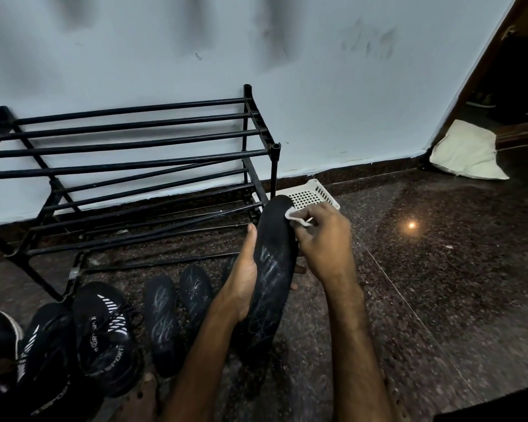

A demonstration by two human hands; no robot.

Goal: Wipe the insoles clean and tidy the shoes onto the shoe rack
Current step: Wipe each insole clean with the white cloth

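Insole axis: the black insole (pixel 272 269) runs lengthwise away from the person, toe end toward the shoe rack (pixel 128 147).
Insole look: whitish scuff streaks mid-length.
Left hand (pixel 241 278): fingers curled under the insole's edge, gripping it.
Right hand (pixel 323 239): fingers pinch a white cloth (pixel 296 216) against the toe end.

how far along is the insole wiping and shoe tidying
Nothing looks finished yet. In hand: the left hand holds an insole while the right hand rubs a white wipe near its toe; white streaks show lower down. Left: two streaked insoles on the floor, and the shoes to go on the rack.
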